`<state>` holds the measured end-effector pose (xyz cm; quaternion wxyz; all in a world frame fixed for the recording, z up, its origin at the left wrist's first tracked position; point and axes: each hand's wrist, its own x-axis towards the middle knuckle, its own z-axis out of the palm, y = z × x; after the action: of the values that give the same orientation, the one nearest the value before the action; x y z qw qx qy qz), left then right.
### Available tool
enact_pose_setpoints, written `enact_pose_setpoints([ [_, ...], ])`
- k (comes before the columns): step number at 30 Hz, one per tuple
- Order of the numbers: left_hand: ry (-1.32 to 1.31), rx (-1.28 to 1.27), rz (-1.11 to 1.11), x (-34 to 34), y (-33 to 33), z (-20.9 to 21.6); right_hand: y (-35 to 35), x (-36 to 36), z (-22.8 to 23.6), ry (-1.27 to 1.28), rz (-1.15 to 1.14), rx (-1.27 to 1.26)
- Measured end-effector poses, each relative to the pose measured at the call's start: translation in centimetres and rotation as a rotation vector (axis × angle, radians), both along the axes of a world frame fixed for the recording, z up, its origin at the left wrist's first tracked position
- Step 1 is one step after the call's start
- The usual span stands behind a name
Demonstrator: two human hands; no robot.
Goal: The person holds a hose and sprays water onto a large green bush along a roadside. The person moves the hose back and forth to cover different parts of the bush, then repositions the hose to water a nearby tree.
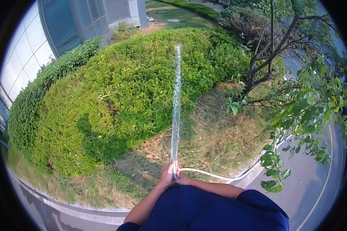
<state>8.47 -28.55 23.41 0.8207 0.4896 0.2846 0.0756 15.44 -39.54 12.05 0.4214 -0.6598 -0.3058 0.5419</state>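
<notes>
My left hand [166, 174] is wrapped round the end of a hose [175, 175], held upright close in front of my body. Beside it, my right hand [184, 179] closes on the same hose, its fingers partly hidden behind the hose and the left hand. From the hose end a thick stream of water [176, 104] shoots straight ahead. It reaches over the green hedge [142, 77]. A pale length of hose [219, 177] runs off to the right from behind my hands, over the grass and toward the kerb.
Dry grass [219, 131] lies between me and the hedge. At the right stands a small tree [254, 73], its leafy branches [300, 111] hanging over the paved road [308, 173]. A stone kerb [77, 213] edges the bed. A building [61, 23] rises at the far left.
</notes>
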Motion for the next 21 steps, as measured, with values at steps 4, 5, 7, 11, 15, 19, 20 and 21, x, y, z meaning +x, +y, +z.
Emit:
enact_pose_setpoints([
  [4,-0.031,-0.026,-0.043,0.3,-0.3,0.0,-0.6,-0.2,0.7,0.015,-0.067,0.055],
  [5,-0.032,-0.023,-0.053,0.3,-0.4,0.0,-0.7,-0.1,0.6,0.021,-0.078,0.057],
  [7,-0.036,-0.027,-0.067,0.5,-0.6,-0.1,-1.0,0.0,0.2,0.015,-0.083,0.05],
  [11,-0.035,-0.043,-0.08,0.8,-1.1,-0.1,-1.5,0.1,-0.5,-0.025,-0.082,-0.033],
  [15,-0.045,-0.02,-0.121,1.3,-1.3,-0.1,-1.8,0.3,-0.7,-0.067,-0.087,-0.153],
  [19,-0.043,-0.01,-0.146,1.7,-1.5,-0.2,-2.3,0.3,-0.7,-0.01,-0.104,-0.057],
  [20,-0.042,-0.02,-0.156,1.8,-1.5,-0.3,-2.4,0.3,-0.7,0.023,-0.109,-0.025],
  [21,-0.041,-0.015,-0.167,1.9,-1.6,-0.4,-2.4,0.2,-0.6,0.056,-0.113,0.007],
])
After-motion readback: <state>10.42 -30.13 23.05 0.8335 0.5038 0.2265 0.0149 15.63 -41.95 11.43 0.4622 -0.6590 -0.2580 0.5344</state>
